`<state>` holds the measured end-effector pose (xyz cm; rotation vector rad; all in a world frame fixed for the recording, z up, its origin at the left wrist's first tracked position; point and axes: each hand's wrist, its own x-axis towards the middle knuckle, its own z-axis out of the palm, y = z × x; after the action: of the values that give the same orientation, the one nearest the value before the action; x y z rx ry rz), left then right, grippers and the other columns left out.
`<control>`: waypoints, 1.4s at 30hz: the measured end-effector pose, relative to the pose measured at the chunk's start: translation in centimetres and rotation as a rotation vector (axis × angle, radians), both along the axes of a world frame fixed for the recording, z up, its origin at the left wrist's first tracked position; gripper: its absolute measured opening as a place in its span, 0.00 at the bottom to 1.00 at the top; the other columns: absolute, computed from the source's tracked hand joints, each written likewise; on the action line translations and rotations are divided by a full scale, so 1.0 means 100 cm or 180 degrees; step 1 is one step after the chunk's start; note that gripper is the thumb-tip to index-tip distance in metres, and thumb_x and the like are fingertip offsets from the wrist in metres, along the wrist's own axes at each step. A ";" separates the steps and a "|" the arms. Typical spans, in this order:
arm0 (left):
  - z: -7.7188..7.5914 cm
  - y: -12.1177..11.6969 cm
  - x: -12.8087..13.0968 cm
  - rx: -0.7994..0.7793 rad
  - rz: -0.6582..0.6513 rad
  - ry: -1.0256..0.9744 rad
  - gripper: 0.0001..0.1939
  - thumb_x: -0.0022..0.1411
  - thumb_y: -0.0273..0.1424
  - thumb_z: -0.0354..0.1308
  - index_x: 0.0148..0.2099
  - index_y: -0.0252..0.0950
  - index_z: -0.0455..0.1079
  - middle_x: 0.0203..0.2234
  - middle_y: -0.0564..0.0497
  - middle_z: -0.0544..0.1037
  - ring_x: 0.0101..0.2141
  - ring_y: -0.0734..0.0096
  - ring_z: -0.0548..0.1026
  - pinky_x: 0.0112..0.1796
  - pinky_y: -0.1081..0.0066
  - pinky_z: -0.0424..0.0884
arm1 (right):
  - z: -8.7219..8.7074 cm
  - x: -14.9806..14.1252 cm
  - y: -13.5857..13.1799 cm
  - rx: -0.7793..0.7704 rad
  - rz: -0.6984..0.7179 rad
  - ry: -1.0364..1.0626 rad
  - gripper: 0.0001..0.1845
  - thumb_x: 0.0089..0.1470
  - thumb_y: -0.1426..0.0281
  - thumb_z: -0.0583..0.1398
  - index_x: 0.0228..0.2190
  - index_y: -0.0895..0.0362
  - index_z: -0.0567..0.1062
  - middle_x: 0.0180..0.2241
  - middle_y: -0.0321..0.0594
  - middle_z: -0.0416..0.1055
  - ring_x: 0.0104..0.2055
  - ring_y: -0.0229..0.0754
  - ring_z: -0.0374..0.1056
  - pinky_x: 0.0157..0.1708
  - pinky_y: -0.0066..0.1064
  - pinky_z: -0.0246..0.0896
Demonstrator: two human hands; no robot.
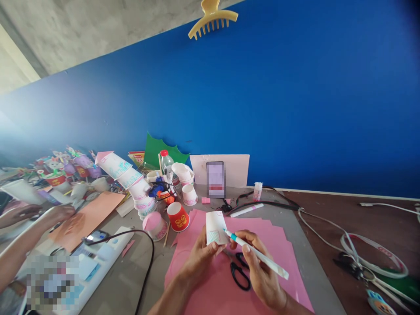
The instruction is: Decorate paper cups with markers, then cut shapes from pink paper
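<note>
My left hand [201,256] grips a white paper cup [215,225] from below and the side. Wavy teal lines and a small pink mark show on the cup's side. A white marker [262,256] with a teal collar lies between the fingers of my right hand [262,271], its tip at the cup's side. Under both hands spreads a stack of pink paper sheets [278,245]. Black-handled scissors [241,275] rest on that paper, their blades partly hidden behind my hands.
A leaning stack of decorated cups [134,186] and a red cup [178,216] stand to the left. A phone [215,179] leans against a pale board [238,170]. Another person's arm [29,245] reaches in at left. Cables [328,227] lie at right; a black cord [152,249] crosses the left side.
</note>
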<state>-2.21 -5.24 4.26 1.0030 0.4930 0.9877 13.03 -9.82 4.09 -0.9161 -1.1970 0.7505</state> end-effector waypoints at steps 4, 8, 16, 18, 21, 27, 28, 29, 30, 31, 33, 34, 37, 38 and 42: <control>0.001 -0.001 0.001 -0.0031 0.0038 -0.0003 0.30 0.55 0.46 0.68 0.53 0.34 0.72 0.40 0.41 0.79 0.47 0.53 0.75 0.52 0.56 0.66 | 0.001 0.001 -0.001 -0.0001 0.0046 -0.0004 0.14 0.67 0.59 0.53 0.43 0.49 0.76 0.34 0.39 0.74 0.34 0.42 0.73 0.33 0.30 0.73; 0.004 -0.001 0.002 -0.0047 0.0031 0.0008 0.32 0.53 0.47 0.69 0.54 0.33 0.72 0.38 0.41 0.79 0.46 0.52 0.75 0.49 0.57 0.67 | 0.001 0.000 -0.001 0.0039 0.0122 0.0079 0.13 0.67 0.59 0.54 0.43 0.49 0.76 0.34 0.39 0.73 0.34 0.42 0.73 0.35 0.29 0.73; 0.000 -0.001 0.000 -0.0062 0.0087 0.0037 0.33 0.51 0.47 0.70 0.55 0.35 0.71 0.38 0.43 0.78 0.39 0.59 0.74 0.40 0.65 0.68 | -0.002 0.001 0.002 0.0125 0.0294 0.0020 0.11 0.67 0.62 0.54 0.43 0.50 0.75 0.34 0.37 0.71 0.32 0.38 0.71 0.32 0.25 0.70; -0.001 -0.001 0.000 -0.0072 0.0084 0.0026 0.32 0.51 0.46 0.70 0.55 0.35 0.71 0.40 0.43 0.78 0.40 0.60 0.74 0.40 0.65 0.67 | -0.003 0.002 0.003 0.0120 0.0324 0.0001 0.11 0.67 0.62 0.54 0.43 0.50 0.74 0.34 0.37 0.71 0.31 0.37 0.70 0.30 0.24 0.68; 0.001 0.000 0.001 -0.0111 0.0108 0.0054 0.33 0.51 0.46 0.71 0.54 0.34 0.72 0.39 0.42 0.78 0.40 0.60 0.73 0.42 0.65 0.67 | -0.005 0.002 0.002 0.0118 0.0337 -0.0045 0.11 0.68 0.62 0.53 0.43 0.50 0.74 0.34 0.37 0.71 0.30 0.37 0.68 0.29 0.25 0.66; 0.007 -0.002 0.002 -0.0108 0.0096 0.0123 0.27 0.51 0.46 0.70 0.47 0.33 0.73 0.38 0.43 0.77 0.42 0.58 0.73 0.43 0.64 0.67 | -0.003 0.002 0.002 0.0166 0.0355 -0.0223 0.11 0.68 0.63 0.52 0.41 0.51 0.74 0.33 0.38 0.71 0.33 0.40 0.67 0.31 0.27 0.64; 0.008 -0.002 0.002 -0.0106 0.0100 0.0130 0.26 0.51 0.46 0.70 0.46 0.33 0.73 0.38 0.44 0.77 0.43 0.58 0.73 0.43 0.64 0.67 | -0.002 0.002 0.002 0.0182 0.0359 -0.0253 0.11 0.68 0.63 0.52 0.41 0.51 0.74 0.34 0.38 0.71 0.33 0.40 0.67 0.31 0.27 0.64; 0.008 -0.002 0.002 -0.0112 0.0108 0.0139 0.25 0.51 0.46 0.70 0.45 0.33 0.73 0.38 0.44 0.77 0.43 0.58 0.73 0.43 0.64 0.67 | -0.002 0.002 0.002 0.0186 0.0363 -0.0284 0.12 0.68 0.63 0.52 0.40 0.51 0.74 0.34 0.38 0.71 0.34 0.40 0.67 0.32 0.28 0.64; 0.007 -0.002 0.002 -0.0124 0.0110 0.0152 0.25 0.51 0.45 0.70 0.45 0.34 0.73 0.37 0.44 0.77 0.42 0.58 0.73 0.43 0.64 0.67 | -0.001 0.002 0.002 0.0181 0.0368 -0.0312 0.12 0.68 0.63 0.52 0.40 0.52 0.74 0.34 0.39 0.71 0.33 0.40 0.67 0.31 0.28 0.64; 0.007 -0.001 0.002 -0.0128 0.0117 0.0165 0.25 0.51 0.45 0.70 0.46 0.34 0.73 0.37 0.45 0.77 0.42 0.58 0.73 0.43 0.65 0.67 | -0.001 0.002 0.002 0.0166 0.0374 -0.0337 0.12 0.68 0.63 0.52 0.40 0.52 0.74 0.35 0.39 0.71 0.33 0.40 0.67 0.31 0.28 0.63; 0.005 -0.001 0.001 -0.0105 0.0138 0.0198 0.26 0.52 0.45 0.70 0.47 0.33 0.73 0.37 0.45 0.77 0.41 0.59 0.73 0.42 0.65 0.67 | -0.001 0.002 0.002 0.0134 0.0384 -0.0386 0.12 0.68 0.63 0.52 0.39 0.52 0.74 0.34 0.39 0.71 0.31 0.40 0.66 0.29 0.28 0.62; 0.004 0.000 0.001 -0.0078 0.0151 0.0207 0.27 0.51 0.45 0.70 0.47 0.33 0.73 0.37 0.45 0.77 0.41 0.59 0.73 0.42 0.65 0.67 | -0.001 0.002 0.002 0.0116 0.0380 -0.0410 0.12 0.68 0.63 0.52 0.39 0.52 0.74 0.34 0.39 0.71 0.30 0.39 0.65 0.28 0.28 0.61; 0.003 0.000 0.001 -0.0036 0.0179 0.0240 0.29 0.51 0.46 0.70 0.50 0.33 0.73 0.37 0.45 0.77 0.40 0.59 0.73 0.41 0.66 0.67 | -0.001 0.001 0.001 0.0057 0.0341 -0.0448 0.12 0.68 0.63 0.52 0.38 0.53 0.73 0.32 0.38 0.70 0.27 0.38 0.63 0.27 0.27 0.60; 0.003 0.000 0.001 -0.0043 0.0197 0.0258 0.30 0.50 0.46 0.70 0.50 0.33 0.73 0.36 0.45 0.77 0.40 0.60 0.73 0.41 0.66 0.67 | -0.001 0.001 0.001 0.0029 0.0330 -0.0453 0.12 0.68 0.63 0.52 0.38 0.53 0.73 0.32 0.37 0.70 0.27 0.38 0.63 0.26 0.27 0.59; 0.005 0.000 0.001 -0.0060 0.0214 0.0314 0.32 0.50 0.47 0.70 0.51 0.33 0.72 0.36 0.45 0.78 0.40 0.59 0.73 0.40 0.66 0.67 | -0.004 0.001 0.002 -0.0053 0.0285 -0.0459 0.13 0.68 0.62 0.52 0.38 0.53 0.73 0.30 0.37 0.69 0.27 0.38 0.64 0.25 0.28 0.59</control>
<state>-2.07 -5.24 4.75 1.0270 0.6201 0.9949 13.12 -9.63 3.70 -0.9480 -1.3675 0.7770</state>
